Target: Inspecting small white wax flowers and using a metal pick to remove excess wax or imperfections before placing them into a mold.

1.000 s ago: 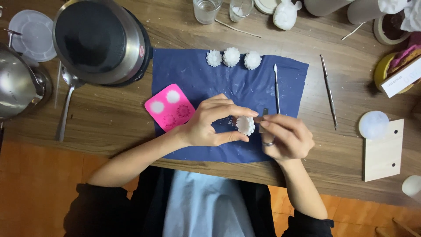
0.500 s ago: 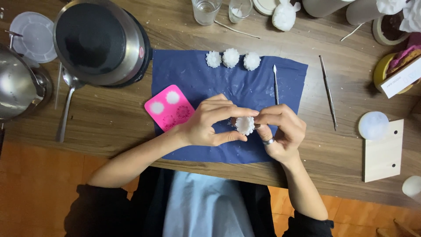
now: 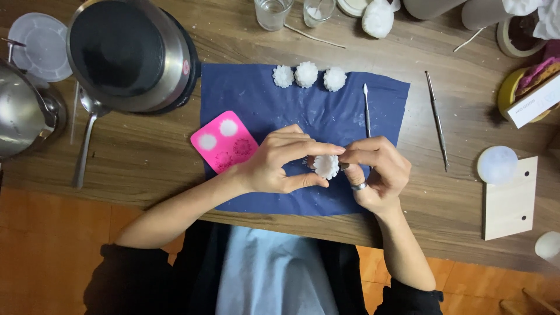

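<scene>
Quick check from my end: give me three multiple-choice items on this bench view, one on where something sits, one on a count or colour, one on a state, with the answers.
1. Where does the pink mould lie?
A. On the left edge of the blue cloth
B. Inside the steel pot
C. On the wooden board

2. How many white flower pieces stand in the row at the cloth's far edge?
A. One
B. Three
C. Five

3. How is the white flower piece at the centre held?
A. Lying loose on the cloth
B. Pinched between the fingertips of both hands
C. Pressed into the mould

Answers:
1 A: the pink mould overlaps the left edge of the blue cloth.
2 B: three white flower pieces sit side by side there.
3 B: the left hand and right hand both grip the white flower piece above the cloth.
</scene>
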